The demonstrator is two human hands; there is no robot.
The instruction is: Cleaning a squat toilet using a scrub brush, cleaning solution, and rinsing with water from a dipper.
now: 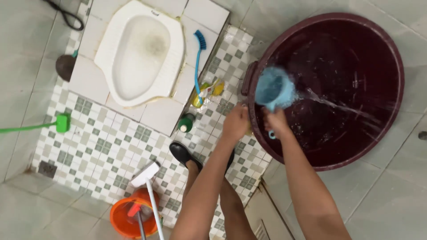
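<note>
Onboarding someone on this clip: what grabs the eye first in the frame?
The big dark maroon tub fills the upper right, with a stream of water splashing into it. At its left rim the right hand holds a light blue scoop by the handle, while the left hand rests on the rim beside it. On the upper left, a white squat toilet sits in the tiled floor, with a blue brush alongside.

The right hand [276, 121] grips a blue plastic scoop [274, 90] by its handle over the big maroon tub [391, 58], water streaming off to the right — the left hand [235, 122] rests at the tub's rim. To the left, a white squat toilet [140, 53] with a blue brush [199, 58] beside it — nearer, an orange bucket [122, 220].
</note>
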